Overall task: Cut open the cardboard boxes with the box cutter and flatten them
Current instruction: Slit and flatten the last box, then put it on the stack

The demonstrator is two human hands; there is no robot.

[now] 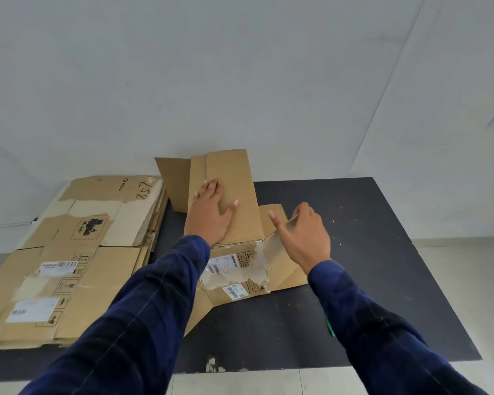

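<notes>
Cardboard box (240,189), partly collapsed, lies at the centre of the frame on the black mat (382,252). Your left hand (211,215) rests flat on its top panel, fingers straight. Your right hand (305,235) curls its fingers over the edge of the side flap (271,249), thumb spread.

The step in hand appears to be flattening. Keep the left palm pressing near the fold. Push the flap outward and down along its crease, so the torn wall does not rip further.

The near wall carries barcode labels (226,262); their text is too small to read. On the flattened stack (69,252), left of the frame, you can read "PICO", "UN 3481" and handwritten digits, apparently "857".
</notes>
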